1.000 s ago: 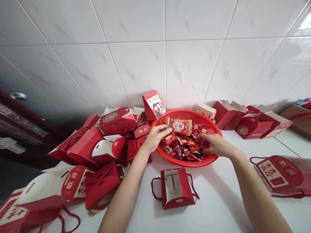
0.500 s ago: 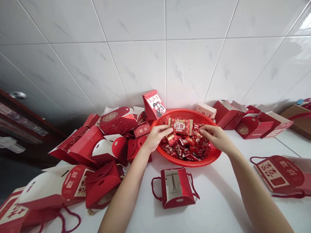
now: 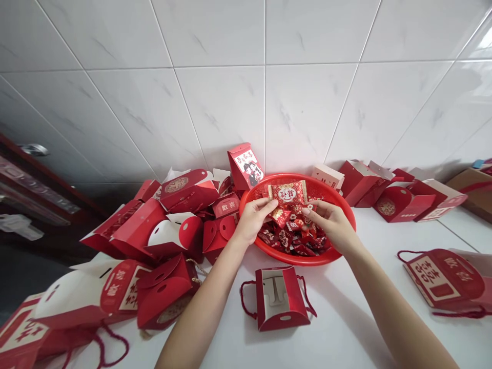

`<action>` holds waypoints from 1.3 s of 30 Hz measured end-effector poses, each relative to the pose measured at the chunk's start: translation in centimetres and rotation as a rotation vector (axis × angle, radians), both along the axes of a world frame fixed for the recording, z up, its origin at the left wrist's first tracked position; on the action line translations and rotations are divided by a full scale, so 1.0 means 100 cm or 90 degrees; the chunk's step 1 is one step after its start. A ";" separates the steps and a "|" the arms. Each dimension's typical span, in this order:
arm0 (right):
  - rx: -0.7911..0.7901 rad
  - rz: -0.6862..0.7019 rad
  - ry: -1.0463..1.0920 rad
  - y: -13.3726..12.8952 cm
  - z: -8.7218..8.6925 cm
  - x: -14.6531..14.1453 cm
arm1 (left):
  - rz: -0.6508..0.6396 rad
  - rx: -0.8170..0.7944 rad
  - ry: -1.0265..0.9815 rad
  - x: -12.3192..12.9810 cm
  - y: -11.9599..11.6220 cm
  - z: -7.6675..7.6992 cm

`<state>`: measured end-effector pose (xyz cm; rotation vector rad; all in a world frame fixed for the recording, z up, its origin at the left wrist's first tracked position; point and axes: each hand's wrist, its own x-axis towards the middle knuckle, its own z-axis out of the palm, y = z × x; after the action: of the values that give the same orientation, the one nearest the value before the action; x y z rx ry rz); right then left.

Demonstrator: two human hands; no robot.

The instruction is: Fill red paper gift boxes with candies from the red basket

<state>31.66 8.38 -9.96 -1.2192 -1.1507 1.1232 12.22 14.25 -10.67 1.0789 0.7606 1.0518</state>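
My left hand [image 3: 254, 219] is over the left side of a red plastic basket [image 3: 350, 215]. Its thumb and fingers pinch the lower left corner of a large red-and-gold wrapped candy [image 3: 287, 193]. A smaller red candy [image 3: 280, 217] lies just below those fingertips. From the right, my right hand [image 3: 332, 221] reaches over the basket, thumb and fingers closed on what looks like a small wrapped candy, mostly covered by the fingertips. Many red-wrapped candies [image 3: 302, 238] fill the basket. In front stands a small red gift box [image 3: 282, 297] with its top open and cord handles out to the sides.
Red gift boxes [image 3: 180, 192] crowd the left side of the white table [image 3: 346, 312]. More boxes [image 3: 403, 199] line the tiled wall [image 3: 307, 113] at right. A red box [image 3: 442, 279] lies at the right, and a cardboard carton [image 3: 472, 189] sits behind it.
My right hand has moved left across the candies, closer to my left hand. The large candy is tilted a little higher. The view has shifted slightly.
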 end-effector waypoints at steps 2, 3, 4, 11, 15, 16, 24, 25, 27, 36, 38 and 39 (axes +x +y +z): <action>0.031 -0.021 0.045 -0.001 -0.002 -0.008 | 0.021 0.039 0.021 0.006 -0.004 -0.002; 0.044 -0.022 0.063 -0.002 -0.003 -0.010 | 0.036 0.067 0.041 0.008 -0.006 -0.003; 0.057 -0.020 0.076 -0.003 -0.004 -0.012 | 0.054 0.098 0.063 0.010 -0.008 -0.004; 0.062 0.053 0.156 -0.004 -0.007 -0.009 | 0.162 0.254 0.130 0.014 -0.018 0.000; 0.071 0.072 0.137 -0.005 -0.004 -0.005 | 0.135 0.206 0.079 0.015 -0.017 0.000; 0.072 0.081 0.133 -0.005 -0.003 -0.004 | 0.126 0.189 0.066 0.015 -0.017 0.000; 0.112 0.085 0.020 -0.008 0.004 -0.002 | 0.073 0.184 0.057 0.007 -0.016 0.006; 0.112 0.090 0.021 -0.008 0.005 -0.002 | 0.070 0.183 0.052 0.006 -0.016 0.007; 0.106 0.108 0.036 -0.009 0.006 -0.001 | 0.060 0.170 0.028 0.005 -0.015 0.009; 0.171 -0.145 0.055 -0.005 0.018 0.027 | 0.231 0.055 -0.100 -0.022 0.002 0.027; 0.164 -0.154 0.037 -0.005 0.021 0.032 | 0.237 0.041 -0.099 -0.026 0.003 0.030; 0.158 -0.149 0.019 -0.005 0.021 0.035 | 0.236 0.037 -0.099 -0.027 0.003 0.031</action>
<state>35.15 7.90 -7.82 -1.1070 -1.0595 0.7946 9.53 14.54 -7.55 0.9101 0.8260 1.4618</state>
